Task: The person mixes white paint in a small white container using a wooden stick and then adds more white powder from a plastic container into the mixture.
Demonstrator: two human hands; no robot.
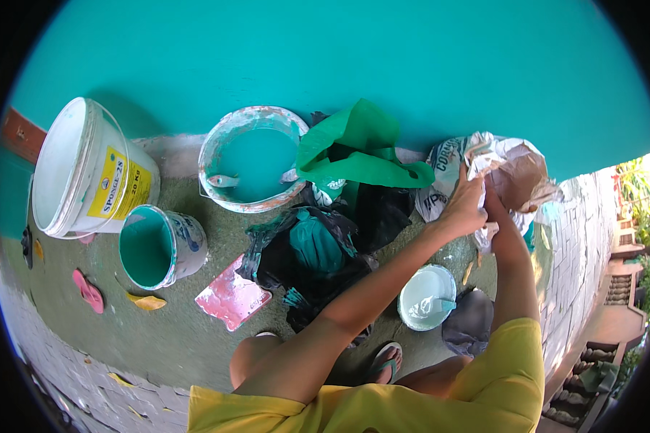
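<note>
At the foot of the wall, on the right, stands a white and brown paper sack with a crumpled, torn mouth. My left hand is closed on the near edge of that mouth. My right hand reaches down into the sack, so its fingers are hidden. Below my arms sits a small white tub with pale residue and a scrap of plastic in it. A dark plastic bag lies beside the tub. To the left of the sack is a green cloth bag.
A round bucket of teal liquid, a large white pail on its side and a smaller teal-lined bucket stand left. Black plastic with teal cloth, a pink paint-spattered slab and a pink slipper lie on the ground.
</note>
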